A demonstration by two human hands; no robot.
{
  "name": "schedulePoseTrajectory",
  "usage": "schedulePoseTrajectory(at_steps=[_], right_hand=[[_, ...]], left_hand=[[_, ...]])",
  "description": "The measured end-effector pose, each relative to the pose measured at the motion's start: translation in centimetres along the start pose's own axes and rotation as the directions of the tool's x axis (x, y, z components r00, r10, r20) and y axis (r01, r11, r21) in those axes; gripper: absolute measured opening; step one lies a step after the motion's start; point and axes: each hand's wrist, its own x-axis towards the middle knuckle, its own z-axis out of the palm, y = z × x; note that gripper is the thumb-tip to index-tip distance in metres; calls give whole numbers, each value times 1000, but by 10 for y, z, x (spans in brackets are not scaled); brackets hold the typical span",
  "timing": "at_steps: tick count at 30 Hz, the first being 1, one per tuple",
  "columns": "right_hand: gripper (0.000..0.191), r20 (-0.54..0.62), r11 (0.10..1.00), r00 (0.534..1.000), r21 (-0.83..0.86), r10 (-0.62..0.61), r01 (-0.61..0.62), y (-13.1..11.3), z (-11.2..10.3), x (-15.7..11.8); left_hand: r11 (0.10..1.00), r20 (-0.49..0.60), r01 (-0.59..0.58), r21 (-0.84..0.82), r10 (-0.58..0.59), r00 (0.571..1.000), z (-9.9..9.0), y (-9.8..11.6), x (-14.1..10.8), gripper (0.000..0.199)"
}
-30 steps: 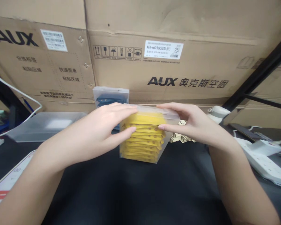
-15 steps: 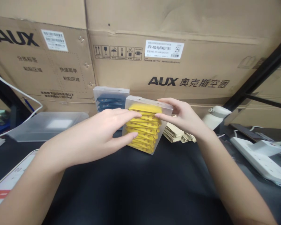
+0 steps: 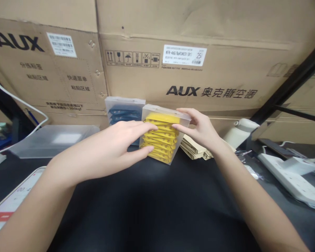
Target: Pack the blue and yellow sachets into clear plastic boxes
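A clear box of yellow packets (image 3: 161,140) stands upright, a little tilted, in the middle of the black table. My right hand (image 3: 201,127) grips its upper right edge, thumb on the front and fingers behind the top. My left hand (image 3: 120,148) is at its left side, fingers and thumb apart, the tips by the front face; whether they press on it is hard to tell. Behind and to the left stands a similar box with blue packets (image 3: 126,112), partly hidden by my left hand. Cream packets (image 3: 194,148) lie to the right, beneath my right hand.
Large cardboard boxes (image 3: 136,80) form a wall behind. A clear empty case (image 3: 42,140) and a phone (image 3: 21,190) are at left. On the right are a white bottle (image 3: 238,134), a white power strip (image 3: 291,178) and a black metal frame (image 3: 283,87).
The yellow-packet box has moved slightly back and left, closer to the blue-packet box. My right hand has shifted left with it, and my left hand has barely moved.
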Motion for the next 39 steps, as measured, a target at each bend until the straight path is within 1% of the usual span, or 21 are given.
schedulePoseTrajectory(at_steps=[2, 4, 8, 10, 15, 19, 21, 27, 29, 32, 33, 35, 37, 39], right_hand=[[47, -19, 1000, 1000, -8, 2, -2, 5, 2, 1], [51, -1, 1000, 1000, -23, 1, -1, 7, 1, 1], [69, 135, 999, 991, -51, -3, 10, 7, -5, -1], [76, 185, 999, 983, -47, 4, 5, 6, -9, -2], [81, 271, 999, 962, -20, 40, -36, -1, -17, -4], [84, 316, 996, 946, 25, 70, -82, -6, -19, -5], [85, 310, 996, 948, 18, 78, -88, -6, -19, -5], [85, 300, 997, 952, 24, 62, -72, -2, -16, -5], [85, 296, 997, 953, 23, 60, -70, -2, -16, -5], [85, 296, 997, 953, 16, 63, -71, -4, -18, -5], [85, 297, 997, 953, 17, 66, -75, -5, -18, -5], [84, 300, 996, 951, 21, 71, -81, -6, -18, -6], [85, 305, 996, 950, 30, 69, -82, -5, -17, -6], [85, 280, 996, 957, 36, 71, -84, -2, -14, -6]], left_hand=[[1000, -4, -14, -11, 14, 1000, 0, -1, 0, 47], [1000, -4, -23, -21, 23, 1000, 1, -2, 1, 47], [998, -2, -27, -54, 27, 1000, 1, -2, 1, 47], [997, -4, -32, -65, 32, 999, 2, -2, 2, 47], [999, 12, -42, -21, 42, 999, 2, -3, 2, 47], [998, -7, -58, 1, 58, 998, 2, -3, 3, 43], [997, -39, -76, -8, 75, 996, 1, -1, 5, 38], [995, -203, -91, -37, 82, 976, -2, 7, 6, 24], [994, -265, -106, -17, 98, 959, -3, 8, 5, 20], [988, -338, -150, 47, 157, 928, -4, 9, 4, 11], [984, -353, -162, 74, 177, 919, -4, 10, 4, 11], [981, -377, -156, 119, 190, 907, -5, 11, 3, 20], [982, -392, -129, 140, 175, 903, -5, 13, 3, 29], [986, -386, -117, 120, 155, 909, -6, 14, 2, 35]])
